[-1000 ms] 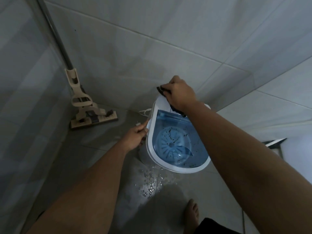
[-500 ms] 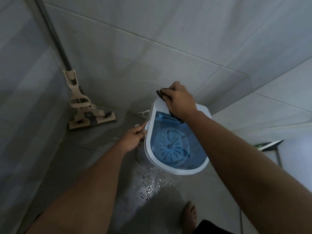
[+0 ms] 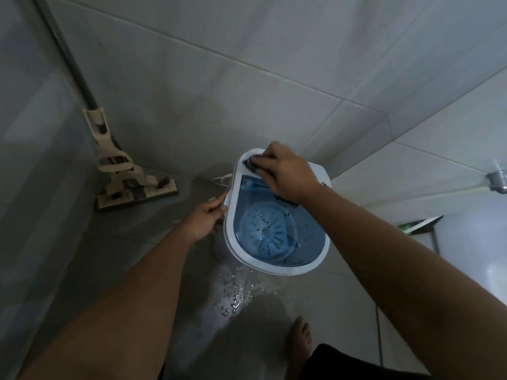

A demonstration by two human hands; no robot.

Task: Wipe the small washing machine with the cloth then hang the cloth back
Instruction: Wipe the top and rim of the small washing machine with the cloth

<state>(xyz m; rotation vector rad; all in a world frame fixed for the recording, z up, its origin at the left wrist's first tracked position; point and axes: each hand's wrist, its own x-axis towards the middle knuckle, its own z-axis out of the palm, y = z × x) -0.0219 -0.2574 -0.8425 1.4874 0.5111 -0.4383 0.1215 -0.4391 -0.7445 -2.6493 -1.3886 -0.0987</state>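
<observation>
Right hand presses cloth on washer rim at 12 o'clock; lid's long axis runs toward 6; left hand grips rim at 9.

The right hand presses a dark cloth onto the washer's white top rim, while the left hand grips its side edge on wet floor.

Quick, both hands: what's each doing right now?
Left hand: closed on the washer rim's left edge.
Right hand: closed on the cloth, pressing it on the washer's top.
</observation>
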